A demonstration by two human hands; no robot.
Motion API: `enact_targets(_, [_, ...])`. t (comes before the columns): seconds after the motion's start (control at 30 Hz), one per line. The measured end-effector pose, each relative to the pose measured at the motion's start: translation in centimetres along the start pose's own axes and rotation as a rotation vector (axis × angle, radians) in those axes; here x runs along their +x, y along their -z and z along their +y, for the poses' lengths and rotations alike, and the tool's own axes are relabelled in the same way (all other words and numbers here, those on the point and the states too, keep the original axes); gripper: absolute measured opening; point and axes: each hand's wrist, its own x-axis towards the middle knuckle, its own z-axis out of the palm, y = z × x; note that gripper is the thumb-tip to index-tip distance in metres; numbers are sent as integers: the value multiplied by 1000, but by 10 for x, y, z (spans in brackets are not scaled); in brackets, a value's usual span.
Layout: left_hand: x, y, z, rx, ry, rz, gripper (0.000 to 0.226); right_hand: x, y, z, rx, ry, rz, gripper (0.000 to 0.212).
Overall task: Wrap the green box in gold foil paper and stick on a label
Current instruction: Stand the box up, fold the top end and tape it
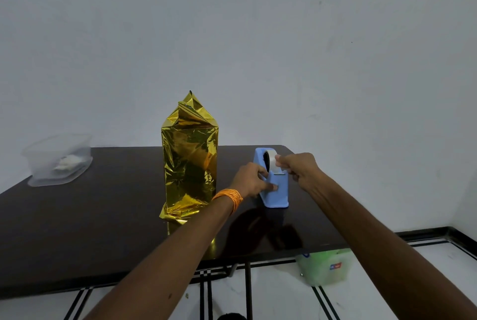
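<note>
Grips dispenser [275, 191] with left hand [251, 179], fingers curled round its side. Pinches tape [271, 157] with right hand [301, 167]. At dispenser's 9 o'clock, upright on table [77, 229]: foil-wrapped box [189, 162].

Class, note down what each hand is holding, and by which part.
The left hand grips the blue tape dispenser by its side. The right hand pinches the tape by its free end near the cutter.

A clear plastic tub [58, 159] on the dark table [103, 216]; greenish bin [324, 268] on floor [284, 294].
</note>
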Motion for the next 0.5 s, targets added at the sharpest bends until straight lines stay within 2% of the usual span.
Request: enact_targets(0.5, [0,-3,-3,-8,-4,28,63,-57,13,18,31,75,8,15])
